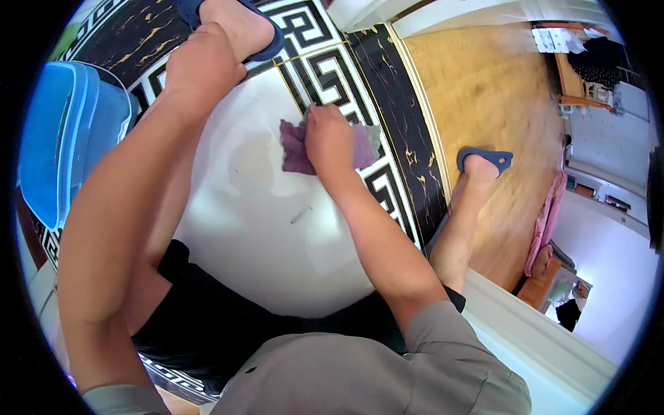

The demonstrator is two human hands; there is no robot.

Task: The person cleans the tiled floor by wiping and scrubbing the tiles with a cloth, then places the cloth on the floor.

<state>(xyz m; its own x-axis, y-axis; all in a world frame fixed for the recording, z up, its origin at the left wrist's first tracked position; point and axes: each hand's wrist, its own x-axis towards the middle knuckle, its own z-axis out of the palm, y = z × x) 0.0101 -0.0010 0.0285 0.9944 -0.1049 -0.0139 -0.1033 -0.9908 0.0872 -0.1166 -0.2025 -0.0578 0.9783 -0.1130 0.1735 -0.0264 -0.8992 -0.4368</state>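
Note:
A crumpled purple cloth (pixel 296 149) lies on the glossy white floor tile (pixel 256 228). My right hand (pixel 328 138) presses down on it with bent fingers closed around its middle, and the cloth spreads out on both sides. Over at the upper left, my left hand (pixel 202 66) is wrapped around my left ankle, just above a dark blue slipper (pixel 271 45). The underside of its fingers is hidden. A small thin grey piece (pixel 301 215), too small to name, lies on the tile below the cloth.
A blue bucket (pixel 76 138) stands at the left beside my left arm. Black-and-white patterned border tiles (pixel 332 76) run past a door threshold (pixel 422 97) to a wooden floor (pixel 477 90). My right foot in a slipper (pixel 487 158) rests there. Furniture stands farther right.

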